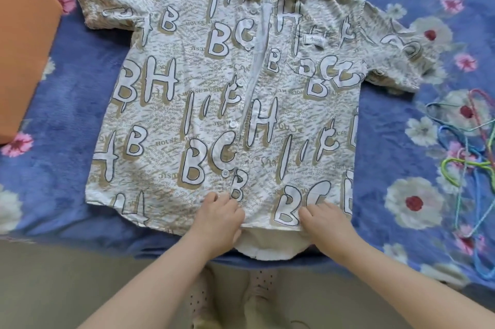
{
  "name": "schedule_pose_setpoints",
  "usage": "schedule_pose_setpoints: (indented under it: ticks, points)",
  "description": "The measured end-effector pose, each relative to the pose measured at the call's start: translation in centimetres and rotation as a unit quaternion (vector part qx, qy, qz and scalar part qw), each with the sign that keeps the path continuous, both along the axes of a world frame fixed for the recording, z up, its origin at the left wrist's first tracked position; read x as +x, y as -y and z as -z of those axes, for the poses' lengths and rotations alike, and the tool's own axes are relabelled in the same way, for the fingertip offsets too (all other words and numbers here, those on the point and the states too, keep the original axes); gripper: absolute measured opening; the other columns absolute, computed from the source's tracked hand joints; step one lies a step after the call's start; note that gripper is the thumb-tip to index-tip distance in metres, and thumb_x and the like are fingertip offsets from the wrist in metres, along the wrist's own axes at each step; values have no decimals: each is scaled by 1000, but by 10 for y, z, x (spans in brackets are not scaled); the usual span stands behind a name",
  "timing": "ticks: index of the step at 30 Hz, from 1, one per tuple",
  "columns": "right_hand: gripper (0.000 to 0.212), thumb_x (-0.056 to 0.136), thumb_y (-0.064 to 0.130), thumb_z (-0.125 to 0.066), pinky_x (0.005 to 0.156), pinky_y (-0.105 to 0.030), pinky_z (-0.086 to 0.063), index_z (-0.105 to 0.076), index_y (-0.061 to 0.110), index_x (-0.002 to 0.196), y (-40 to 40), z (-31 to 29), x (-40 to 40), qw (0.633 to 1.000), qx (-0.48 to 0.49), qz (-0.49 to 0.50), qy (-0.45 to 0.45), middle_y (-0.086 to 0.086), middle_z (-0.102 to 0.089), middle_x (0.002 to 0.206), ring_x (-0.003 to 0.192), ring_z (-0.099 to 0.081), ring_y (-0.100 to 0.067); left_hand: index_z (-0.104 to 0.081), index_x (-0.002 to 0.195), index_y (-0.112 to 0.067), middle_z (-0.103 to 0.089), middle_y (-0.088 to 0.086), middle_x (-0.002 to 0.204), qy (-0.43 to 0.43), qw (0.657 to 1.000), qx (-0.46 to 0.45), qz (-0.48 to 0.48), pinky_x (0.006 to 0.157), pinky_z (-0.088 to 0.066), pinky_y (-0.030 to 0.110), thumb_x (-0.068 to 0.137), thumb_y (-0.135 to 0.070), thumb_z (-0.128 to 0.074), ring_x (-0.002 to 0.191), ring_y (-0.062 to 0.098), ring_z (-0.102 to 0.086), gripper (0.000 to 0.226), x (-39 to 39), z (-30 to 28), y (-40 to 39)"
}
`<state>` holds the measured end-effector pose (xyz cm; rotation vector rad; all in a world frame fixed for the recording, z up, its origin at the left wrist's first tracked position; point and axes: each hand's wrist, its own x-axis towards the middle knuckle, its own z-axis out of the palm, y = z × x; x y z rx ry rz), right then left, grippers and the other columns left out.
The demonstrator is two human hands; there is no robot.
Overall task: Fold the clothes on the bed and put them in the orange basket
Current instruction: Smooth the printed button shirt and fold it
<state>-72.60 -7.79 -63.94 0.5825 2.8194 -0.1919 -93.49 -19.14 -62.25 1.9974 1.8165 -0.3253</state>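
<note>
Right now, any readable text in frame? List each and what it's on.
"BH", "BC", "B", "H": big outlined letters printed all over the shirt.
"HOUSE": small print between them, same shirt.
Remaining small print: too blurred to read.
White chest label: too small to read.
Nothing else carries text.

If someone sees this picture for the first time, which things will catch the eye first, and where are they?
First comes the short-sleeved shirt with big printed letters, spread flat and face up across the middle of the blue flowered bedspread. At its near hem, the left hand and right hand rest on the cloth. The orange basket stands at the left edge, and coloured hangers lie at the right.
</note>
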Motion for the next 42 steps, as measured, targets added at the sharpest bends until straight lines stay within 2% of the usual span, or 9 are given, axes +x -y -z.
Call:
schedule_pose_setpoints:
  ticks: [3, 8, 11, 19, 23, 29, 32, 35, 42]
  points:
    - [35, 33, 4, -65, 42, -24, -32, -54, 15, 64, -3, -11, 3, 987, -36, -96, 123, 0, -49, 51, 37, -36, -20, -61, 88, -14, -60, 3, 87, -21, 988, -133, 72, 79, -34, 34, 85, -23, -53, 88, 23, -54, 13, 1, -11, -9]
    - [30, 85, -3, -42, 48, -27, -14, -46, 7, 113, -4, -21, -8, 945, -119, -90, 292, -7, -37, 80, 69, -37, -28, -39, 59, -15, -38, -1, 61, -56, 972, -206, 98, 67, -35, 29, 84, -8, -46, 64, 20, -41, 26, 15, -3, -14]
    - [31, 86, -2, -44, 49, -30, -23, -44, 8, 116, 0, -16, -6, 943, -119, -64, 305, -6, -46, 81, 82, -49, -31, -46, 72, -13, -46, 2, 67, -71, 968, -227, 75, 53, -31, 26, 85, -9, -44, 63, 22, -48, 15, 18, 4, -11]
    - [44, 85, -1, -44, 48, -30, -27, -37, 10, 126, -2, -8, 10, 932, -163, -21, 323, -11, -52, 103, 94, -54, -32, -54, 118, -11, -55, 9, 119, -96, 956, -264, 90, 91, -40, 38, 93, -22, -46, 110, 28, -51, 28, 20, 22, 9]
    - [47, 85, 2, -46, 78, -35, -38, -37, 11, 130, -11, -10, 20, 942, -132, -39, 305, -10, -50, 120, 112, -47, -27, -57, 111, -11, -61, 8, 111, -81, 957, -259, 101, 77, -42, 35, 92, -20, -42, 102, 28, -57, 25, 20, 15, 6]
    - [46, 25, 18, -83, 38, -20, -9, -55, 11, 60, -25, -15, 45, 978, -64, 2, 197, -4, -50, 52, 38, -48, -22, -56, 106, -9, -59, 8, 107, -85, 968, -216, 91, 68, -37, 34, 92, -13, -39, 96, 27, -56, 22, 27, 5, -16]
    - [12, 68, 26, -51, 35, -20, -21, -50, 14, 71, -37, -24, 57, 988, -72, -40, 129, 0, -52, 54, 38, -50, -20, -54, 108, -11, -56, 7, 109, -88, 973, -203, 68, 71, -35, 33, 92, -15, -39, 100, 26, -54, 22, 32, 7, -24]
    - [22, 72, 24, -41, 39, -18, -12, -49, 16, 54, -38, -22, 65, 990, -75, -67, 101, 3, -41, 48, 33, -36, -17, -53, 113, -13, -56, 6, 113, -102, 970, -216, 54, 76, -37, 33, 93, -19, -40, 104, 25, -53, 24, 37, 12, -28]
    - [30, 85, 1, -39, 44, -26, -22, -31, 15, 60, -22, -4, 62, 929, -146, -55, 335, 0, -31, 61, 49, -27, -16, -50, 119, -14, -54, 6, 119, -111, 965, -235, 30, 92, -36, 36, 92, -17, -43, 112, 25, -49, 28, 44, 16, -31]
